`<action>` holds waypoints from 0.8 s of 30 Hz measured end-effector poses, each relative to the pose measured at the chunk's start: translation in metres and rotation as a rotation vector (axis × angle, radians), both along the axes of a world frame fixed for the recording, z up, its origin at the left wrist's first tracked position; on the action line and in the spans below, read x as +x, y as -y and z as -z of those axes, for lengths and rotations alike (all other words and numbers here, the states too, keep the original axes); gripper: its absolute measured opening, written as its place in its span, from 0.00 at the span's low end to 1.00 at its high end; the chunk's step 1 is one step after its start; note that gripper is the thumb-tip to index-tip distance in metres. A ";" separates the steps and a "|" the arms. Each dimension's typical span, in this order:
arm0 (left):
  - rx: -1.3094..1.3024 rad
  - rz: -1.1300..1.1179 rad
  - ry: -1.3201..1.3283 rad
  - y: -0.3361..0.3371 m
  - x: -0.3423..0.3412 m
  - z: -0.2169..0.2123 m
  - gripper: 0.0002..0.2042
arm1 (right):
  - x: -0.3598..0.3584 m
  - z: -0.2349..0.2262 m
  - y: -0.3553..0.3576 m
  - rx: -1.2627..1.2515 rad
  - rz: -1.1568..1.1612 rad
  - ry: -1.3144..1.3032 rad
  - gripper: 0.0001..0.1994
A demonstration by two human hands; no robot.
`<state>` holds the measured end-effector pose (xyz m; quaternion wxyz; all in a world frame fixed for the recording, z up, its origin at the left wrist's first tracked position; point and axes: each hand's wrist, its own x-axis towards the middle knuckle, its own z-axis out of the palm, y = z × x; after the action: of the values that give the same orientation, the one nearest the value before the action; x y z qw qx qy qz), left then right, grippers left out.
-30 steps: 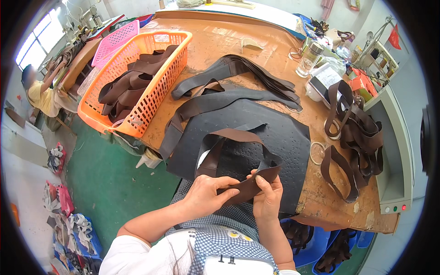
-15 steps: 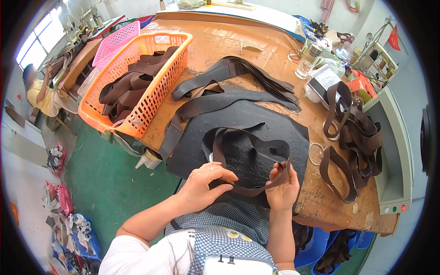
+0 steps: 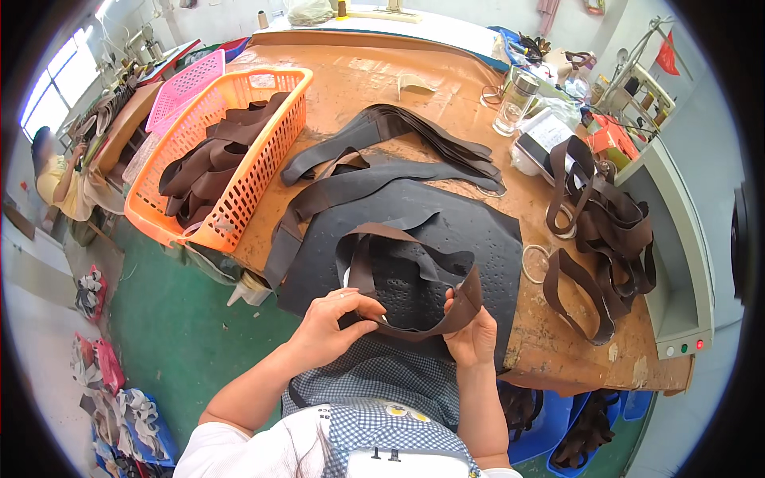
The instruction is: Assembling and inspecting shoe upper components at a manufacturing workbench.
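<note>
I hold one long dark brown leather strap (image 3: pixel 390 239) that loops over a black perforated mat (image 3: pixel 446 231) at the near edge of the wooden table (image 3: pixel 358 80). My left hand (image 3: pixel 339 319) pinches the strap's near part at the left. My right hand (image 3: pixel 472 334) grips the same strap where it bends, to the right. The strap arches away from me and curls back between my hands.
An orange basket (image 3: pixel 263 159) of brown straps stands at the left, a pink basket (image 3: pixel 187 84) behind it. More straps (image 3: pixel 382 135) lie mid-table, and a heap of looped ones (image 3: pixel 606 231) with metal rings (image 3: pixel 534 263) sits at the right. A glass jar (image 3: pixel 514 103) stands far right. Another person (image 3: pixel 56 171) sits at far left.
My hands moved apart from a close grip. The strap, first bunched between them, now spreads into a wide loop over the mat, with my right hand shifted right.
</note>
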<state>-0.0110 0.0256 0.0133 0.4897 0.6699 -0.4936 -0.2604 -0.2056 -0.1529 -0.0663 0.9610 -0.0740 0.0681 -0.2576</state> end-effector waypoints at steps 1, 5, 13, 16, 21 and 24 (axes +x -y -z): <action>0.000 0.000 0.000 0.000 0.001 0.001 0.10 | 0.001 -0.002 -0.002 0.000 0.000 0.000 0.23; 0.017 0.013 0.029 -0.002 0.003 0.005 0.10 | 0.010 -0.017 -0.009 -0.104 0.044 -0.111 0.37; 0.009 0.052 0.004 -0.005 0.007 0.008 0.10 | 0.015 -0.022 -0.009 -0.191 -0.018 -0.128 0.46; -0.011 0.074 0.051 -0.005 0.008 0.006 0.10 | 0.015 -0.025 -0.012 -0.204 0.039 -0.131 0.41; -0.025 0.088 0.082 -0.005 0.009 0.007 0.12 | 0.016 -0.020 -0.016 -0.272 0.039 -0.233 0.33; 0.043 0.088 0.000 -0.006 0.010 0.005 0.12 | 0.017 -0.018 -0.017 -0.265 0.044 -0.237 0.33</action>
<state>-0.0008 0.0319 0.0087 0.4632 0.6580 -0.5168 -0.2924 -0.1890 -0.1357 -0.0488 0.9221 -0.2283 0.1481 -0.2749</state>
